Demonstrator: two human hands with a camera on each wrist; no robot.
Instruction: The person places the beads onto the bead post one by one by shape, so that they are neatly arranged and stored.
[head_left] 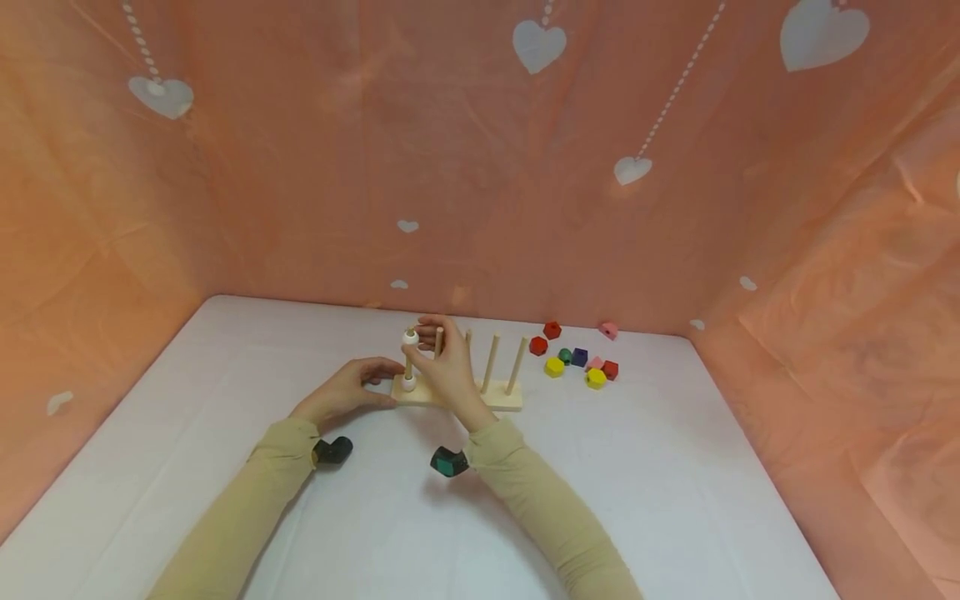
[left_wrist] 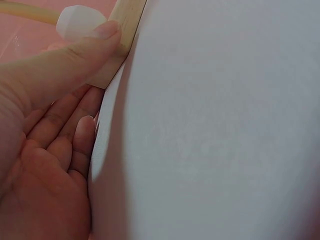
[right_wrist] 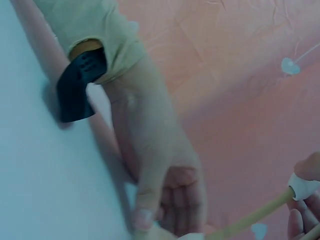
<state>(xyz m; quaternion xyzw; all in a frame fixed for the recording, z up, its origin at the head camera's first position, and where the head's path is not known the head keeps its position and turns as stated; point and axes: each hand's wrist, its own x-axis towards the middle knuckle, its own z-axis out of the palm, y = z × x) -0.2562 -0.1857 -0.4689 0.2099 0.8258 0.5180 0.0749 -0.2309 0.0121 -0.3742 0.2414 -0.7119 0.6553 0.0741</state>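
Observation:
My left hand [head_left: 347,388] holds the left end of a wooden peg board [head_left: 504,402], thumb along its near side and fingers behind the end. Several upright pegs stand on it. On the leftmost peg, a white bead [head_left: 408,383] sits down at the base, near my left thumb in the left wrist view. My right hand [head_left: 452,372] reaches over the board and pinches a second white bead [head_left: 410,337] around the top of that same peg. In the right wrist view this bead [right_wrist: 304,186] shows between thumb and fingers, with the peg [right_wrist: 255,217] running through it.
Right of the board lies a loose group of beads: red [head_left: 538,346], yellow [head_left: 554,367], green [head_left: 566,357], dark blue [head_left: 580,357] and pink [head_left: 608,331]. Dark wrist devices [head_left: 448,462] hang below both sleeves. A pink curtain [head_left: 480,167] encloses the white table [head_left: 675,483].

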